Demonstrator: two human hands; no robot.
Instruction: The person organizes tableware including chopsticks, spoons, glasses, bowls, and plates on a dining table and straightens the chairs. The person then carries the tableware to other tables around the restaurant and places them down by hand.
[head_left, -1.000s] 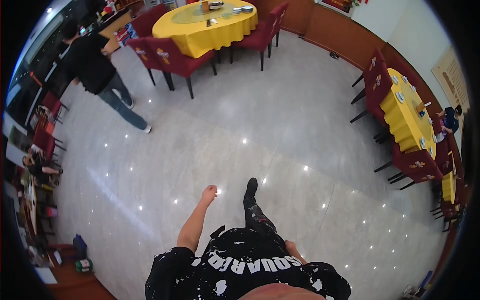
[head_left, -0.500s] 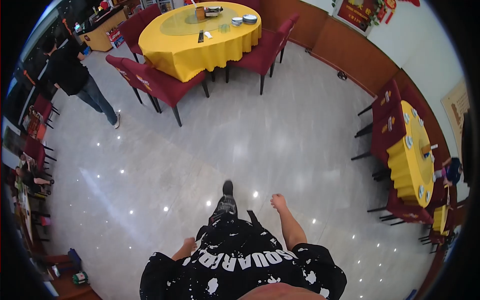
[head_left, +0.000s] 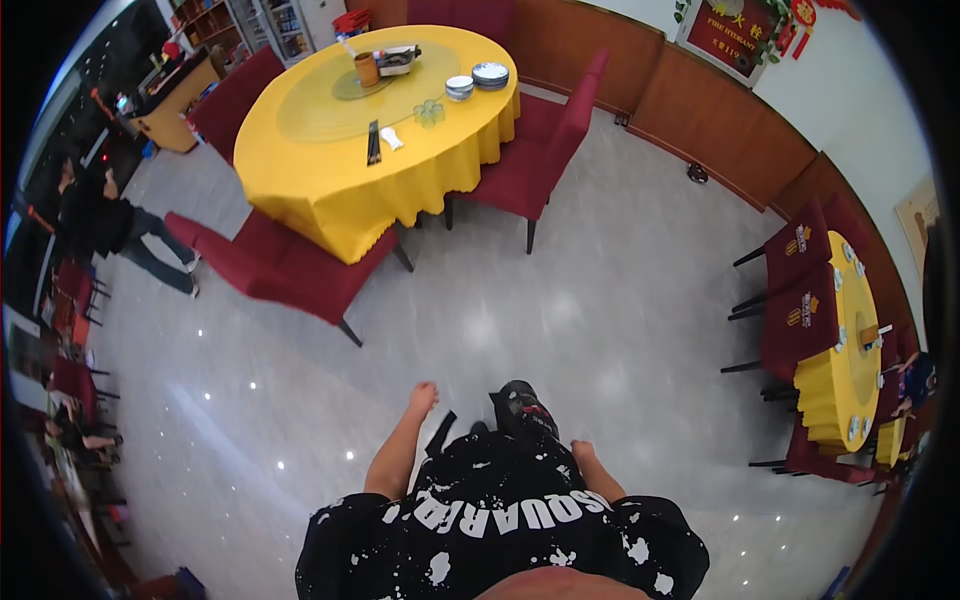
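Observation:
My left hand (head_left: 424,397) hangs out ahead of my body over the grey floor, its fingers loosely curled, with no object visible in it. My right hand (head_left: 582,450) is low beside my black, white-spotted shirt; its fingers are too small and hidden to make out. Neither hand touches any furniture. Ahead stands a round table with a yellow cloth (head_left: 330,195), holding stacked dishes (head_left: 490,76), a green glass item (head_left: 429,112), dark chopsticks (head_left: 374,142), a white spoon (head_left: 391,138) and a brown container (head_left: 366,68).
Red chairs (head_left: 290,265) surround the near table. Another yellow-clothed table (head_left: 820,400) with chairs stands at right. A person in black (head_left: 100,225) is at left; others sit at the far left and right edges. A wooden-panelled wall (head_left: 720,130) runs along the upper right.
The round table and its chairs are nearer and larger. My left hand has swung forward and my right hand back. The person in black has shifted lower and further left in view.

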